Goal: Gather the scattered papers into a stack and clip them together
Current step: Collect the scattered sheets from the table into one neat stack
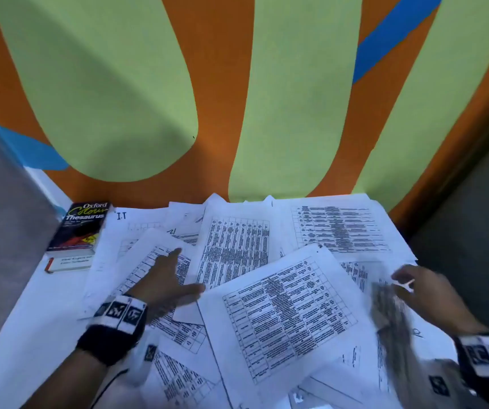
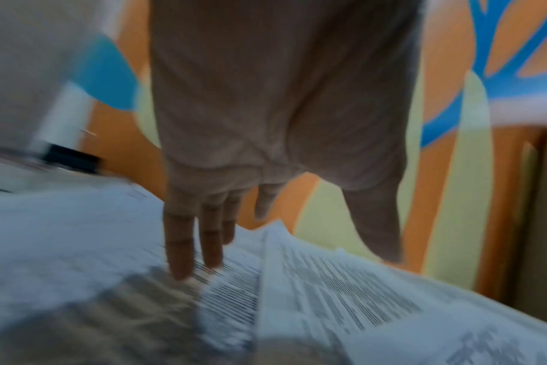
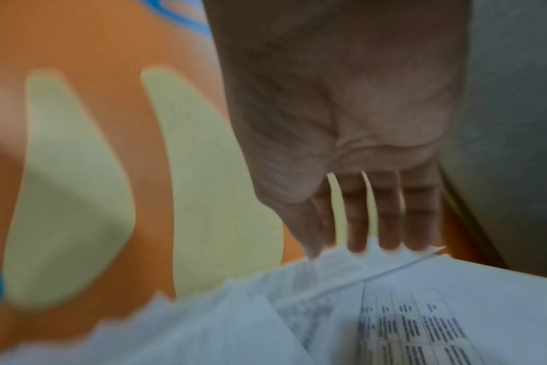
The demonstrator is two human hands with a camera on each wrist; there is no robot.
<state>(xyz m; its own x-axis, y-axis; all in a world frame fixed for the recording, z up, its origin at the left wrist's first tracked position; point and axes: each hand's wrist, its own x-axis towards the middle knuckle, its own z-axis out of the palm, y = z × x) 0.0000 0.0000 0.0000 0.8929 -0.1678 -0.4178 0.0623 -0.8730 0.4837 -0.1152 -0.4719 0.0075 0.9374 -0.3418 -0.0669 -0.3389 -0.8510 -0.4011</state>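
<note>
Two hands are over the tabletop (image 1: 24, 329): the left hand (image 1: 168, 286) and the right hand (image 1: 426, 293), and each wrist wears one dark band with white marker tiles, two bands in all. One book (image 1: 79, 227) with a dark cover lies at the far left, and one small orange object (image 1: 49, 265) sits just beside its near corner; what that object is cannot be told. The printed papers (image 1: 284, 317) overlap so much that an exact count is not possible; at least eight separate sheets show, most carrying tables of text, with further edges poking out from under them. In the left wrist view four fingers (image 2: 178, 249) and one thumb show.
</note>
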